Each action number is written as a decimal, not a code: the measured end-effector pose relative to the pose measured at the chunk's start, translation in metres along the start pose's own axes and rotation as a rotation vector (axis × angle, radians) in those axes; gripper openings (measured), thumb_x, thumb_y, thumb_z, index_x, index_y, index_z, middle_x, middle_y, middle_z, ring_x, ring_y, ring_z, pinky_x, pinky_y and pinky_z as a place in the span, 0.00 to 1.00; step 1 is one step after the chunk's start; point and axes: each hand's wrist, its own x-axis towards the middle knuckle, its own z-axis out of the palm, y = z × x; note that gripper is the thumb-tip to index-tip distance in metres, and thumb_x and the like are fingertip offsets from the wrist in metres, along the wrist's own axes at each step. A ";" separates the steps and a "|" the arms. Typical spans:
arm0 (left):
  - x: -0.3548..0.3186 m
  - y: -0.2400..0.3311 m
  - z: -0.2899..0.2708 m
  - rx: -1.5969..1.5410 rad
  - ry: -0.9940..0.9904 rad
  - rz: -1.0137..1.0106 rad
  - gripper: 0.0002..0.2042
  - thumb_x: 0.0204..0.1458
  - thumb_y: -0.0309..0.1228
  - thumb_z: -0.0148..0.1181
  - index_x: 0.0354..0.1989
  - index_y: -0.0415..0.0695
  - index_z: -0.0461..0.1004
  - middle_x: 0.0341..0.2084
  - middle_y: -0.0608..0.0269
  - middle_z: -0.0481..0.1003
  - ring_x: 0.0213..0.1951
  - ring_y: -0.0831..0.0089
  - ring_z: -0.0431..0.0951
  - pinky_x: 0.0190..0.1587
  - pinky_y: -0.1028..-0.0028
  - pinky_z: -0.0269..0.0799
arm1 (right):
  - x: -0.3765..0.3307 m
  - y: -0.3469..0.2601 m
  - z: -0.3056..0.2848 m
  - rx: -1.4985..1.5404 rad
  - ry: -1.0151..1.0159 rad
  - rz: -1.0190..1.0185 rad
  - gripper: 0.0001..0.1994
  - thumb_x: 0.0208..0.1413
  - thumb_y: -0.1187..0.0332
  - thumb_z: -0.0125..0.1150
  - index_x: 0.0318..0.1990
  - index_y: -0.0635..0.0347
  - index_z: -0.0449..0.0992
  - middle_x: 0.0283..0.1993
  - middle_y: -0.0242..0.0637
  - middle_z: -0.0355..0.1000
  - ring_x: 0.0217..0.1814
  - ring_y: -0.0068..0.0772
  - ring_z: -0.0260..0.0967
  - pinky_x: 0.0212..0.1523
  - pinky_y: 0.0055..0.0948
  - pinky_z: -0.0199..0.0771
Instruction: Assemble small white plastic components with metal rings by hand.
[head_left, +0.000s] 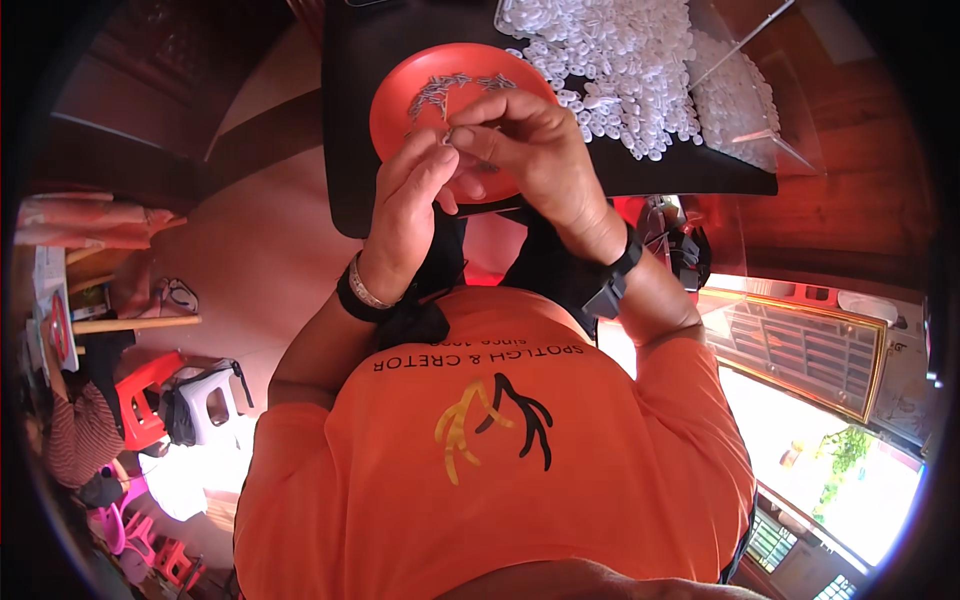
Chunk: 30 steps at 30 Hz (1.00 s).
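My left hand (405, 212) and my right hand (548, 160) meet over a round orange-red plate (391, 105). Both are closed, thumbs and fingertips pinched together around a tiny pale bit that is too small to name. On the plate, beyond my fingers, many thin grey metal pieces like small nails (456, 82) lie in a loose arc; a few more show beneath my right hand. To the right of the plate spreads a heap of small white plastic pieces (625, 70), rounded and with holes, like clips.
The plate and heap rest on a black tabletop (350, 180). A clear plastic bag (735, 105) of white pieces lies at its right edge. On the left floor stand a red stool (145, 405) and a white stool (212, 400), near a person in a striped sleeve (85, 435).
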 end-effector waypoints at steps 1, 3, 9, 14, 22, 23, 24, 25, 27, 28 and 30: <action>-0.001 -0.003 -0.002 0.002 0.029 0.001 0.14 0.58 0.37 0.46 0.35 0.37 0.70 0.23 0.64 0.73 0.23 0.80 0.71 0.23 0.83 0.61 | -0.005 0.004 0.005 -0.016 0.042 -0.006 0.05 0.53 0.79 0.59 0.37 0.67 0.75 0.26 0.32 0.73 0.25 0.16 0.69 0.27 0.16 0.69; -0.004 -0.008 -0.010 0.002 0.007 0.025 0.13 0.58 0.37 0.46 0.34 0.38 0.70 0.22 0.65 0.72 0.23 0.81 0.71 0.23 0.83 0.61 | -0.012 0.012 0.011 -0.037 0.076 0.004 0.04 0.53 0.78 0.59 0.36 0.66 0.75 0.27 0.31 0.72 0.26 0.16 0.69 0.27 0.16 0.69; -0.010 -0.002 -0.021 0.213 -0.037 0.007 0.12 0.56 0.34 0.44 0.28 0.38 0.68 0.20 0.63 0.72 0.24 0.78 0.72 0.26 0.81 0.62 | -0.023 0.020 0.014 -0.290 0.103 -0.140 0.03 0.50 0.78 0.62 0.33 0.63 0.76 0.30 0.31 0.72 0.30 0.18 0.71 0.28 0.17 0.69; -0.011 0.001 -0.032 0.219 -0.095 -0.057 0.12 0.53 0.34 0.45 0.24 0.39 0.68 0.18 0.65 0.70 0.22 0.80 0.68 0.25 0.81 0.59 | -0.014 0.011 0.009 -0.553 -0.039 -0.236 0.06 0.47 0.77 0.63 0.33 0.62 0.76 0.29 0.34 0.72 0.30 0.26 0.72 0.28 0.23 0.70; -0.013 0.011 -0.038 0.198 -0.067 -0.041 0.12 0.53 0.31 0.46 0.23 0.36 0.67 0.14 0.67 0.64 0.18 0.81 0.62 0.23 0.79 0.55 | 0.062 -0.002 -0.040 -1.266 -0.208 -0.389 0.09 0.50 0.71 0.57 0.39 0.57 0.77 0.35 0.39 0.73 0.37 0.40 0.72 0.36 0.32 0.72; -0.012 0.011 -0.038 0.195 -0.068 -0.041 0.12 0.53 0.31 0.46 0.23 0.36 0.67 0.14 0.67 0.64 0.18 0.81 0.62 0.23 0.79 0.55 | 0.074 0.002 -0.047 -1.424 -0.222 -0.370 0.09 0.50 0.71 0.57 0.40 0.56 0.76 0.36 0.39 0.72 0.38 0.43 0.71 0.37 0.34 0.72; -0.013 0.010 -0.038 0.173 -0.055 -0.036 0.12 0.53 0.31 0.46 0.23 0.37 0.67 0.15 0.67 0.64 0.19 0.81 0.62 0.23 0.80 0.55 | 0.084 0.007 -0.051 -1.579 -0.239 -0.351 0.10 0.50 0.71 0.56 0.41 0.56 0.76 0.37 0.40 0.72 0.40 0.45 0.71 0.38 0.37 0.72; -0.013 0.009 -0.038 0.148 -0.046 -0.030 0.12 0.53 0.31 0.46 0.23 0.37 0.67 0.15 0.67 0.64 0.19 0.81 0.62 0.23 0.80 0.55 | 0.088 0.016 -0.055 -1.667 -0.264 -0.315 0.11 0.49 0.70 0.56 0.42 0.55 0.75 0.38 0.40 0.70 0.40 0.45 0.70 0.39 0.39 0.71; -0.012 0.009 -0.041 0.155 -0.040 -0.042 0.12 0.54 0.32 0.46 0.23 0.37 0.67 0.15 0.67 0.65 0.19 0.82 0.62 0.23 0.80 0.55 | 0.087 0.031 -0.053 -1.690 -0.288 -0.397 0.10 0.49 0.70 0.56 0.40 0.55 0.75 0.37 0.40 0.71 0.39 0.45 0.70 0.39 0.39 0.71; -0.012 0.008 -0.042 0.165 -0.035 -0.056 0.12 0.54 0.32 0.46 0.23 0.37 0.67 0.15 0.67 0.65 0.19 0.82 0.62 0.23 0.80 0.55 | 0.086 0.034 -0.050 -1.707 -0.309 -0.479 0.09 0.48 0.70 0.56 0.39 0.55 0.76 0.36 0.39 0.71 0.39 0.45 0.70 0.39 0.39 0.71; -0.014 0.005 -0.045 0.150 -0.019 -0.072 0.12 0.54 0.32 0.46 0.23 0.37 0.67 0.15 0.68 0.65 0.19 0.82 0.62 0.23 0.80 0.55 | 0.080 0.023 -0.043 -1.603 -0.334 -0.448 0.08 0.48 0.70 0.56 0.37 0.56 0.76 0.35 0.39 0.71 0.39 0.45 0.70 0.38 0.38 0.71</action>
